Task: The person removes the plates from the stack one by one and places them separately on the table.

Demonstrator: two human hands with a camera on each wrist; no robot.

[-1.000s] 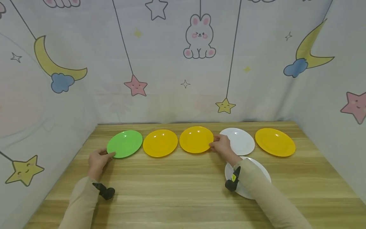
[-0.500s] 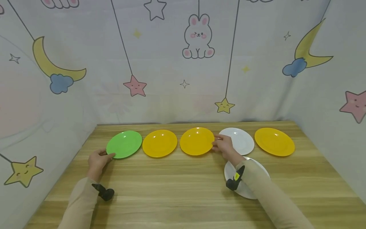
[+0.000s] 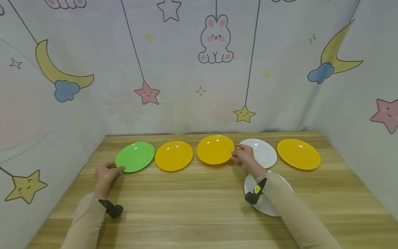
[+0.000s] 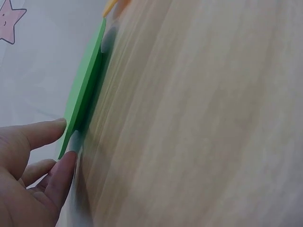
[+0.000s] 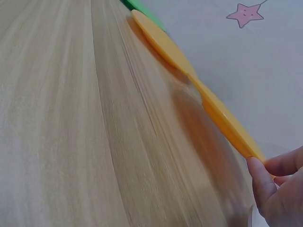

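Note:
My left hand pinches the near left rim of a green plate, with the thumb on the upper side and fingers at the edge in the left wrist view. At the right rim of the middle yellow plate, my right hand pinches the edge between thumb and fingers. In the right wrist view this yellow plate is raised a little off the table, over its shadow. Another yellow plate lies between these two. A white plate is partly hidden behind my right hand.
One more yellow plate lies at the far right of the row. A second white plate sits nearer, partly covered by my right sleeve. The wooden table meets a patterned cloth backdrop behind the plates.
The middle yellow plate, in my right hand, dips slightly toward me, then rises and shifts a little right. My left hand and the green plate stay nearly still.

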